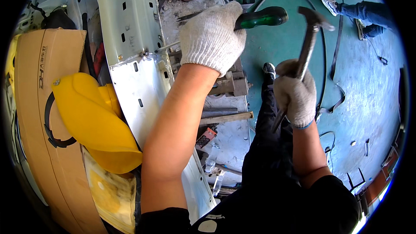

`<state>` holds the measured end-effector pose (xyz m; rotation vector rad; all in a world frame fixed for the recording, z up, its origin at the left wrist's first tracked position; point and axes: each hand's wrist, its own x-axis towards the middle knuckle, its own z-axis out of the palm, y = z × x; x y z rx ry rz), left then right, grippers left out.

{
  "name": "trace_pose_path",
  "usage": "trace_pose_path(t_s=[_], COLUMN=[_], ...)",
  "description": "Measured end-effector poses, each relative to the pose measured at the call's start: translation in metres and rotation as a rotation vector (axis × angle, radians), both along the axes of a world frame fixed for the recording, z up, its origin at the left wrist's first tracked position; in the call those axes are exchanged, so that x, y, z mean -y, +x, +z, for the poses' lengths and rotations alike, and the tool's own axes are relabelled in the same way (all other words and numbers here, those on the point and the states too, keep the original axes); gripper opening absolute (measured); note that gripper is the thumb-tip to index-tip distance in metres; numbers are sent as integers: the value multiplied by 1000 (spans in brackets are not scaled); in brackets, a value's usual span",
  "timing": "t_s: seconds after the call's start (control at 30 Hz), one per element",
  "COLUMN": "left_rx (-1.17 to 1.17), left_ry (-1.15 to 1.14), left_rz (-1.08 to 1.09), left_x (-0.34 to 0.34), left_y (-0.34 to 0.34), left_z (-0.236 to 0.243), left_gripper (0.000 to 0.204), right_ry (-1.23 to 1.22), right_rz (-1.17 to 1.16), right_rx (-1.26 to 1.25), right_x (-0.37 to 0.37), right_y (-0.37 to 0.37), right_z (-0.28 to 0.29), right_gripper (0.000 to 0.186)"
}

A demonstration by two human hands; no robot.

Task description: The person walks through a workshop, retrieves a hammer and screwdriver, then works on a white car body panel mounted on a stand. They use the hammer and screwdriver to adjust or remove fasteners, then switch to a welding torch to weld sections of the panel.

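Observation:
In my left hand point(212, 39), gloved in white knit, is a screwdriver with a dark green handle point(262, 17). Its thin shaft point(170, 46) comes out of the glove on the left and reaches the edge of a pale metal car body panel point(130, 13); whether the tip touches is too small to tell. My right hand point(294, 93), gloved the same way, is closed round a metal hammer point(308, 41). The hammer head is raised, to the right of the screwdriver handle and apart from it.
A yellow hard hat point(93, 117) lies on cardboard point(39, 104) at the left. Metal clamp blocks point(232, 84), a wooden strip point(227, 118) and plastic bottles point(212, 158) are beside the panel. Cables and straps point(324, 60) cross the green floor. Another person's legs point(364, 15) show at upper right.

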<state>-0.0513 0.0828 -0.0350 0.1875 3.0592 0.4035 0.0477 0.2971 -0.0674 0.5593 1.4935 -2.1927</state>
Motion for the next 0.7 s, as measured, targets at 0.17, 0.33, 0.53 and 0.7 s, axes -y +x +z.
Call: trace_pose_path(t_s=[0.17, 0.33, 0.53, 0.7], left_rx=[-62, -70, -120, -128], left_ry=[54, 41, 32, 19], left_rz=[7, 19, -12, 0], left_x=[4, 1, 5, 6], left_y=[1, 0, 1, 1], left_z=[-4, -2, -9, -9], left_gripper=[25, 24, 24, 25], right_ry=[46, 55, 116, 54], right_rz=[-111, -101, -101, -352], right_rx=[-63, -68, -67, -326], right_x=[-14, -25, -29, -42], right_y=[-13, -15, -16, -39], right_z=[-3, -9, -8, 0], right_gripper=[31, 32, 35, 36])
